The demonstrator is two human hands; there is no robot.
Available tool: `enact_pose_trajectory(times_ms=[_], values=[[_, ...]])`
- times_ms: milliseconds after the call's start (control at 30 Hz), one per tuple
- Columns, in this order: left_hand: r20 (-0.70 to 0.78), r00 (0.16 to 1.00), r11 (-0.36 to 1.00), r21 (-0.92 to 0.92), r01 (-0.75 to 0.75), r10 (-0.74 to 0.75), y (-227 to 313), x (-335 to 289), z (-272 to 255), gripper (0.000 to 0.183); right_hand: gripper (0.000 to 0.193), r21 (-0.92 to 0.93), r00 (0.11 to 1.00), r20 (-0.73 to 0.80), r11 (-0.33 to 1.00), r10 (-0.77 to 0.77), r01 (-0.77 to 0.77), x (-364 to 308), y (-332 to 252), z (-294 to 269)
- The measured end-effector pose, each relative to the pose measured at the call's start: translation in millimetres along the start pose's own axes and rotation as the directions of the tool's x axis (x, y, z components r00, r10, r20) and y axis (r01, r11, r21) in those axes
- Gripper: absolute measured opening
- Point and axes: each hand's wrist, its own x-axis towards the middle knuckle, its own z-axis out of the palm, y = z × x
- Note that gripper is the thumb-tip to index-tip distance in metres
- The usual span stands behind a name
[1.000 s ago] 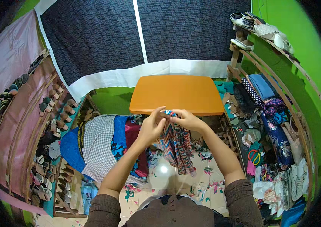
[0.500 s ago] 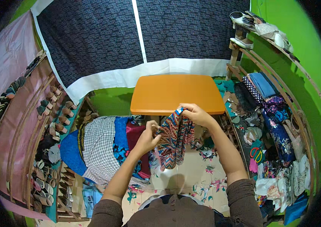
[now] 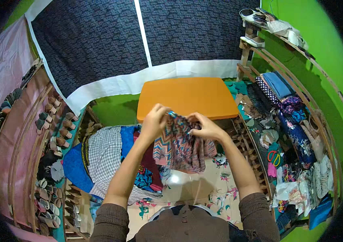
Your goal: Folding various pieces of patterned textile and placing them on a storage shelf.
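Observation:
A multicoloured zigzag-patterned cloth (image 3: pixel 183 149) hangs from both my hands, in front of the near edge of an orange table (image 3: pixel 187 97). My left hand (image 3: pixel 156 121) is closed on its upper left corner. At the upper right, my right hand (image 3: pixel 204 127) pinches the gathered edge between thumb and fingers. Folds bunch between the two hands, and the lower part hangs loose over the floor. Whether it is a garment or a plain piece of fabric I cannot tell.
Left of the table lies a heap of folded fabrics, with a grey checked cloth (image 3: pixel 104 151) on top. Wooden racks of shoes (image 3: pixel 66 125) line the left. Scissors (image 3: pixel 275 158) and fabric rolls (image 3: pixel 296 135) fill the right shelf. Scraps (image 3: pixel 224 201) litter the tiled floor.
My left hand has moved up and taken hold of the cloth's upper left corner. The cloth, bunched under my right hand before, is now spread wider between both hands.

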Motion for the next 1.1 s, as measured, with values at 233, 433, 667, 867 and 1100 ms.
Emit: enact_pose_trajectory(times_ms=[233,433,667,867,1100], values=[[0.121,0.974,0.960,-0.183,0.213,-0.193,17.6,-26.1,26.1,0.026,0.028,-0.099,0.998,-0.009,0.993,-0.058,0.057,14.1,-19.4,22.9],[0.243,0.945,0.935,-0.225,0.273,-0.217,-34.0,-100.3,39.9,0.018,0.012,0.296,0.969,-0.226,0.955,0.105,-0.035,20.8,-33.7,19.8],[0.564,0.777,0.901,-0.125,0.416,-0.280,-54.3,-151.7,60.6,0.024,0.018,0.436,0.903,-0.429,0.884,0.041,0.167,22.1,-43.6,3.1],[0.388,0.829,0.885,-0.068,0.461,-0.402,-86.2,-154.5,85.7,0.021,0.009,0.259,0.855,-0.506,0.966,0.115,0.023,16.0,-13.4,-26.7],[0.131,0.961,0.968,0.098,0.232,-0.244,-95.1,-91.7,37.3,0.025,0.029,0.322,0.689,-0.698,0.945,0.195,0.058,-1.7,40.3,-102.5]])
